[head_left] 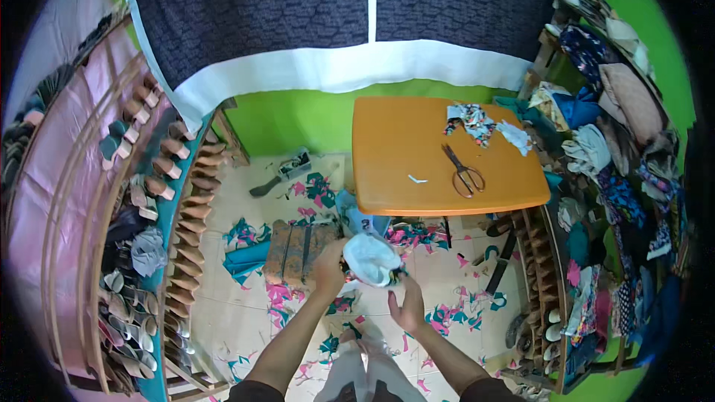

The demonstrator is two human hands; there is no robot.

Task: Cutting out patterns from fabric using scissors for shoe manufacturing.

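You have a white cloth piece (365, 257) with dark patterned edging between your hands, held up near the orange table (402, 149). It looks light, soft and easily creased, likely best held by its rim. Your left hand (330, 269) grips the left edge; your right hand (407, 308) meets the lower right, thumb apart, pinch uncertain.

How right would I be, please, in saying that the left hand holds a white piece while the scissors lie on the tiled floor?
Not quite: the scissors lie on the orange table, not on the tiled floor, as the head view shows. The left hand does hold a white piece.
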